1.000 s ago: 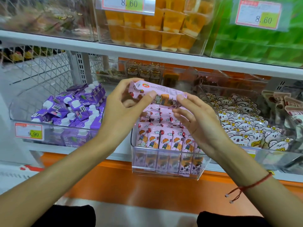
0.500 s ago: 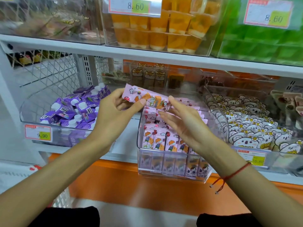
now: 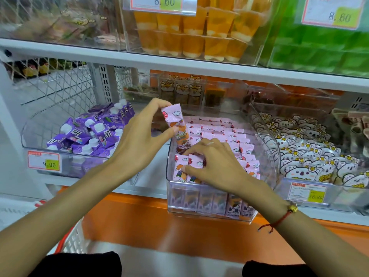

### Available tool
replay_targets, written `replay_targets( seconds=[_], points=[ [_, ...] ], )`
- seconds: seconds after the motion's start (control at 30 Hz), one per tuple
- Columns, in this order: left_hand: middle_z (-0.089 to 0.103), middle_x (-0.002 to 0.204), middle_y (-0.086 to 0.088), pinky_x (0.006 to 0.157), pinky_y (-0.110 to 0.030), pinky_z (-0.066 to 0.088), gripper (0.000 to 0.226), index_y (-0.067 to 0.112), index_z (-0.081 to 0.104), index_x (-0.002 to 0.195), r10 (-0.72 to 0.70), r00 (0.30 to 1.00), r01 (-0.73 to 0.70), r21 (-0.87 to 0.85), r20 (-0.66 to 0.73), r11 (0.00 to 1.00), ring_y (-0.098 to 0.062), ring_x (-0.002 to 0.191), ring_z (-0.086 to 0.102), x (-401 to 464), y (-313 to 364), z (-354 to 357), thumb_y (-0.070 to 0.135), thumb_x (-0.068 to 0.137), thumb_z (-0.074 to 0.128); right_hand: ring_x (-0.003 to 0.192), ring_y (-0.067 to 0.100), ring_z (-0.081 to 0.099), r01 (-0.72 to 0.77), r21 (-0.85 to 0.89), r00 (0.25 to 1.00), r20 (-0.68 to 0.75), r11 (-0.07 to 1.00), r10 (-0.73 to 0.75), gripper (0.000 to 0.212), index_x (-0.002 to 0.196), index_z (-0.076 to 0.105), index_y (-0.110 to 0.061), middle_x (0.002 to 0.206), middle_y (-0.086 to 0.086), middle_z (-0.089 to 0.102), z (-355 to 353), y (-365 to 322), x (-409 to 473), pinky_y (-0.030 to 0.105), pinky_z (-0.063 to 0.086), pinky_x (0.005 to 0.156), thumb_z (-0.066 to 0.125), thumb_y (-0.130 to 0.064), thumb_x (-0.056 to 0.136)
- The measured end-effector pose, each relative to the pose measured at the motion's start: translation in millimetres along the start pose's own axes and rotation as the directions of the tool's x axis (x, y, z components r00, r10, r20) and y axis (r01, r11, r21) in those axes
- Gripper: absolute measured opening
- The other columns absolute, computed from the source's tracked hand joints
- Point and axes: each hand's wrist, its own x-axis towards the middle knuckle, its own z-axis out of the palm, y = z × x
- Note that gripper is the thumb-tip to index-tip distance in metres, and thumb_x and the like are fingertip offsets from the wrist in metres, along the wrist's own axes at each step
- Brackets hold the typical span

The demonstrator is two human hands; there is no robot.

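Note:
My left hand pinches a long pink snack packet between thumb and fingers, tilted almost upright, with its lower end dipping into the clear plastic bin. The bin holds several rows of the same pink packets standing on end. Over the front rows lies my right hand, its fingers curled behind the front packets and its thumb on their faces, just below the held packet's lower end.
A bin of purple cartons stands to the left, one of white bear packets to the right. Orange jelly cups and green packs fill the shelf above. An orange ledge runs below, with a white basket lower left.
My left hand turned the packet from lying flat to nearly upright and lowered it toward the bin. My right hand let go of it and dropped onto the front packets.

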Motion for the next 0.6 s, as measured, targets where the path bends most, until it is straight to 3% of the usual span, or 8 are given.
replay_targets(
  seconds=[0.1,0.27,0.4,0.5,0.6],
  points=[
    [0.065,0.104,0.012,0.088,-0.032,0.05,0.032,0.023,0.054,0.111,0.037,0.994,-0.046,0.092,0.102,0.995,-0.003,0.097,0.062,4,4,1,0.015,0.086,0.07,0.108,0.016,0.043,0.016,0.076,0.999,-0.031,0.997,-0.014,0.036,0.107,0.067,-0.031,0.115,-0.006,0.059,-4,0,-3,0.03,0.027,0.083,0.069,-0.052,0.077],
    [0.055,0.103,0.01,0.082,-0.033,0.041,0.033,0.024,0.053,0.118,0.017,0.965,-0.116,0.365,0.264,0.924,-0.016,0.103,0.052,15,10,9,0.025,0.088,0.066,0.11,0.017,0.045,0.001,0.118,1.0,-0.02,0.993,0.001,0.04,0.11,0.066,-0.027,0.118,-0.005,0.059,-4,1,-7,0.032,0.036,0.089,0.072,-0.049,0.077],
    [0.045,0.138,0.004,0.103,-0.035,0.035,0.052,0.021,0.054,0.131,-0.124,0.936,-0.119,0.628,0.329,0.769,-0.018,0.128,0.034,23,2,15,0.043,0.085,0.066,0.105,0.017,0.047,-0.009,0.17,0.999,-0.034,0.985,0.015,0.04,0.111,0.066,-0.027,0.111,-0.003,0.062,-3,1,-8,0.032,0.038,0.086,0.073,-0.046,0.077],
    [0.038,0.146,0.005,0.108,-0.035,0.031,0.058,0.026,0.05,0.136,-0.223,0.911,-0.039,0.612,0.346,0.79,-0.017,0.134,0.028,22,-3,16,0.04,0.083,0.068,0.105,0.017,0.047,-0.008,0.189,0.999,-0.044,0.982,0.017,0.041,0.113,0.065,-0.027,0.108,-0.003,0.062,-1,1,-9,0.032,0.039,0.085,0.073,-0.045,0.077],
    [0.046,0.137,0.005,0.101,-0.034,0.037,0.057,0.025,0.052,0.131,-0.098,0.969,-0.04,0.535,0.227,0.844,-0.017,0.127,0.036,15,-3,13,0.033,0.079,0.074,0.106,0.016,0.048,-0.001,0.185,0.999,-0.049,0.983,0.01,0.044,0.116,0.062,-0.026,0.109,-0.004,0.062,-2,1,-9,0.033,0.042,0.088,0.072,-0.046,0.078]
  ],
)
